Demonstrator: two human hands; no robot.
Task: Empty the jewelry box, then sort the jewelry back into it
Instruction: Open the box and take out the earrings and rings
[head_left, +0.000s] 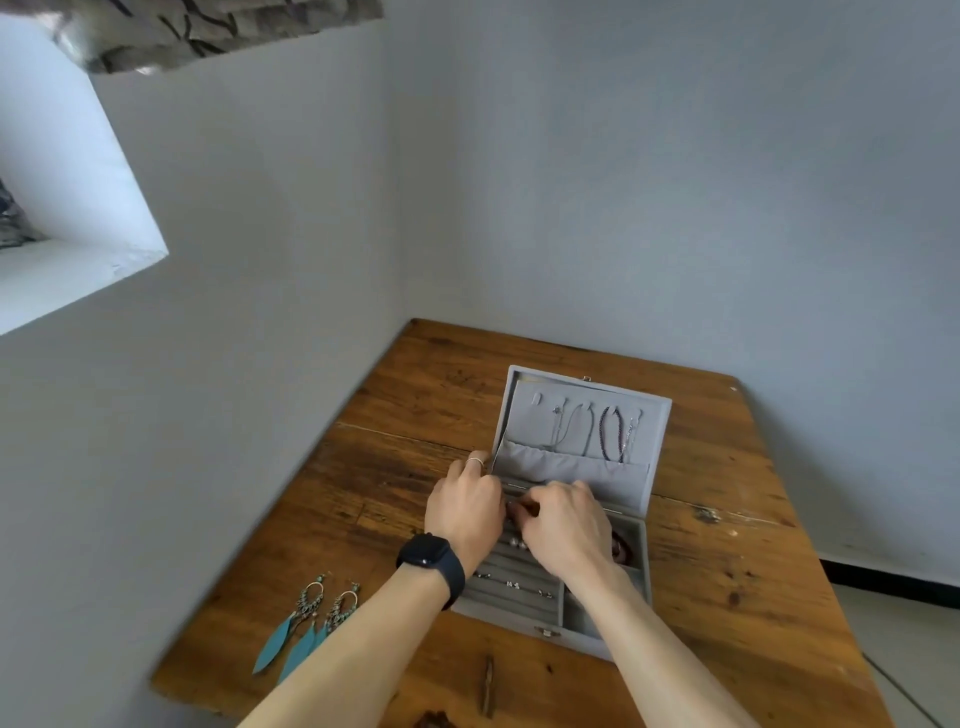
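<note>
Grey velvet jewelry box (571, 470) open on brown wooden table (727, 519). Left hand (465, 506), right hand (563, 525) curled over back ring rolls; fingertips hidden, pinch unclear. Pieces likely tiny, light, snaggy: fingertip pinch. Teal feather earrings (311, 623) beside box: floppy, lift by hoops.

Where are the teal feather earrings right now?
Head view, lower left: the teal feather earrings lie on the wooden table, outside the jewelry box, just left of the arm wearing the black watch.

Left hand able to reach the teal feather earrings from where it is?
Probably yes. The feather earrings lie uncovered on the table, left of the jewelry box; the left hand, over the box, need only draw back.
</note>
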